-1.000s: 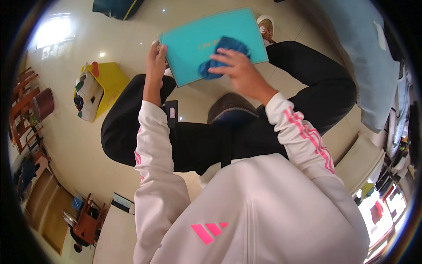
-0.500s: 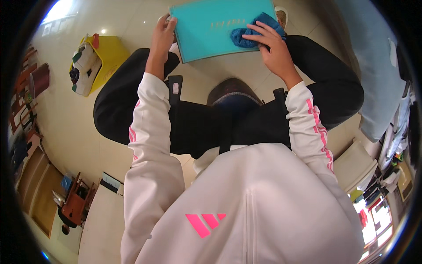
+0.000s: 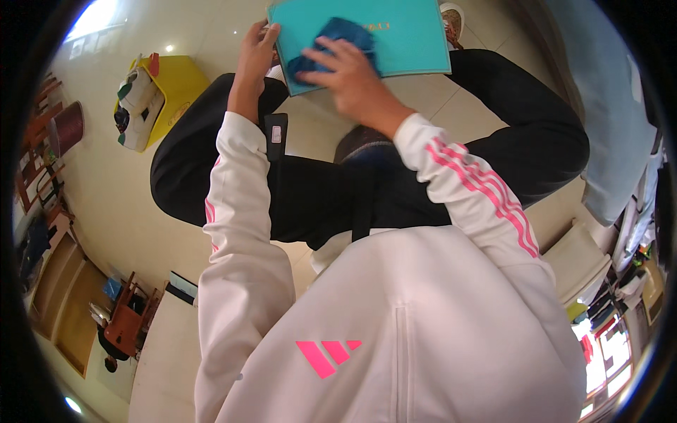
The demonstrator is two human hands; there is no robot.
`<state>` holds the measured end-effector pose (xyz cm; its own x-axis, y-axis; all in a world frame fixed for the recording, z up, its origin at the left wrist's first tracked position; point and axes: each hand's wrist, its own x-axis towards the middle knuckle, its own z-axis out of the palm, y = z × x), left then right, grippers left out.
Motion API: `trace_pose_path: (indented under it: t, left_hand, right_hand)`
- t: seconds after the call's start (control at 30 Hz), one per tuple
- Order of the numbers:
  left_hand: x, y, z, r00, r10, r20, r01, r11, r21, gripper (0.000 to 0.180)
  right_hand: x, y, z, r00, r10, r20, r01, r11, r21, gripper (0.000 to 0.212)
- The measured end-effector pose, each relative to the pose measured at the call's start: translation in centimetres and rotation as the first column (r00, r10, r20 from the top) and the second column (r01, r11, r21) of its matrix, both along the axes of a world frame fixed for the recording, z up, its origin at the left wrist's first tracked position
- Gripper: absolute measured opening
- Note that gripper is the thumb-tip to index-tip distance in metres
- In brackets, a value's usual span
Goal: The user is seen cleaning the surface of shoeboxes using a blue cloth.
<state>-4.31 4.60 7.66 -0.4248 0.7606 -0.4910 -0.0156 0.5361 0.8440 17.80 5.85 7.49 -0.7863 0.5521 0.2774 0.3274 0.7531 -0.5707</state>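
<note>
A flat turquoise box (image 3: 416, 53) with gold lettering is held out in front of my knees; its depth is hard to make out. At its left edge my left hand (image 3: 255, 60) grips it, thumb on the upper face and the other fingers mostly behind. My right hand (image 3: 349, 77) presses a crumpled dark blue cloth (image 3: 345, 34) against the left half of the face. Its fingers lie across the cloth and are slightly blurred.
A yellow bin-like stool (image 3: 176, 99) stands on the tiled floor at the left, with white shoes (image 3: 141, 109) in its opening. A light blue hanging fabric (image 3: 617, 127) is on the right. Wooden chairs (image 3: 130, 314) and a person (image 3: 109, 345) appear at lower left.
My right hand has slid the cloth from the right part of the box leftward across its face. The left hand keeps its hold on the left edge.
</note>
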Motion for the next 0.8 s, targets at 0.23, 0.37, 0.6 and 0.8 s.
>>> trace_pose_path:
  t: [0.23,0.37,0.6,0.8]
  left_hand:
    - [-0.5,0.2,-0.5,1.0,-0.02,-0.008,0.021,0.999,0.033,0.05]
    - [-0.4,0.1,0.7,0.999,-0.015,0.033,0.015,1.0,0.018,0.052]
    - [-1.1,0.3,0.6,0.995,0.017,0.1,-0.012,0.998,-0.055,0.058]
    - [-1.0,0.1,0.8,0.979,0.063,0.196,-0.051,0.996,-0.067,0.065]
  right_hand:
    - [1.4,0.2,0.8,0.97,0.242,-0.024,-0.243,0.964,-0.105,0.048]
    - [7.9,3.2,1.8,0.979,0.203,0.032,-0.192,0.96,-0.202,0.046]
    - [13.2,7.3,2.6,0.985,-0.147,0.086,0.164,0.955,-0.248,0.048]
    - [5.0,6.3,0.3,0.928,-0.365,0.081,0.363,0.931,0.037,0.06]
